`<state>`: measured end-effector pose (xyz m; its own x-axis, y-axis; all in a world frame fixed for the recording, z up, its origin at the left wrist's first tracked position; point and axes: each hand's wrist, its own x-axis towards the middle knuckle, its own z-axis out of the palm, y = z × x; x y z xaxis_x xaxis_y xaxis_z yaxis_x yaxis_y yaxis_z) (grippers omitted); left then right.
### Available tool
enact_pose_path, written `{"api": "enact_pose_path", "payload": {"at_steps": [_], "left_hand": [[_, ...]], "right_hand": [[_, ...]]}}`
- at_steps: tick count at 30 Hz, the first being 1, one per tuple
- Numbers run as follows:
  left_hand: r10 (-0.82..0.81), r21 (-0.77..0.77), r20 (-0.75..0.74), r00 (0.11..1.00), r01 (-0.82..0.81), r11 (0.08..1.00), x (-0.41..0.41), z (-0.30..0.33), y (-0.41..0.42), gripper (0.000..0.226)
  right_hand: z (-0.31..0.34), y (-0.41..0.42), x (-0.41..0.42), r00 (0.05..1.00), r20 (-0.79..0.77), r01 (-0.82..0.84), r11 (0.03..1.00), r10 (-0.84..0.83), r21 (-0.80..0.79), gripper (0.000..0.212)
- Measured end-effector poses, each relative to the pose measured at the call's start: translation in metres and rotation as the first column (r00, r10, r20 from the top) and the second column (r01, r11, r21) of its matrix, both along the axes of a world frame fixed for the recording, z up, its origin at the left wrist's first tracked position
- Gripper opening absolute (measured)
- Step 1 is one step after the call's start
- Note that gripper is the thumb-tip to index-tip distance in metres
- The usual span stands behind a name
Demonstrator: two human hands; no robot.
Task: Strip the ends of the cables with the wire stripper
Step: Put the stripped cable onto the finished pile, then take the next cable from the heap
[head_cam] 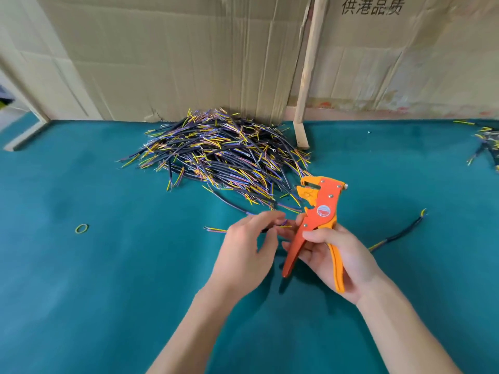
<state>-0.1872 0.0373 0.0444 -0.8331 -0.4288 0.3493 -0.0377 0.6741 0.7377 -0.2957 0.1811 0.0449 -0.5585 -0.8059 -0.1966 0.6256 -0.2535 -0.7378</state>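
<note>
The right hand (334, 255) grips the wire stripper (316, 220), nose up. The left hand (248, 244) pinches a cable (283, 225) just left of it, its end pointing right toward the tool.

A single wide-angle view came from the person's head, looking forward and down across the desk (108, 265). It sat close above the hands: the left hand (243, 249) and right hand (337, 255) filled the lower middle, forearms running off the bottom edge. Farther off, the cardboard wall (189, 49) closed the top of the frame, its lines bowed by the lens. No second view shared the scene.
</note>
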Motion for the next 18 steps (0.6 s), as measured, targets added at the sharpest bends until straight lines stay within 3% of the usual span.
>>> {"api": "enact_pose_path", "payload": {"at_steps": [3,8,13,16,18], "left_hand": [[0.012,0.089,-0.051,0.999,-0.008,0.996,-0.005,-0.012,0.005,0.028],[0.198,0.043,-0.101,0.975,-0.194,0.98,-0.008,-0.024,0.007,0.021],[0.323,0.196,-0.092,0.942,-0.301,0.933,-0.013,-0.02,0.006,0.009],[0.314,0.307,-0.076,0.946,-0.278,0.91,-0.016,-0.019,0.003,0.011],[0.311,0.363,-0.068,0.948,-0.267,0.893,-0.016,-0.02,0.002,0.013]], "right_hand": [[-0.001,0.001,-0.003,1.0,0.003,0.01,1.0,-0.01,-0.004,0.029],[-0.001,0.002,-0.007,0.997,-0.064,0.038,0.997,-0.034,0.068,0.025],[-0.001,0.019,-0.014,0.983,-0.134,0.151,0.968,-0.125,0.202,0.022],[0.001,0.034,-0.021,0.948,-0.237,0.277,0.917,-0.212,0.286,0.013],[0.005,0.04,-0.022,0.925,-0.258,0.343,0.902,-0.277,0.263,0.014]]}}
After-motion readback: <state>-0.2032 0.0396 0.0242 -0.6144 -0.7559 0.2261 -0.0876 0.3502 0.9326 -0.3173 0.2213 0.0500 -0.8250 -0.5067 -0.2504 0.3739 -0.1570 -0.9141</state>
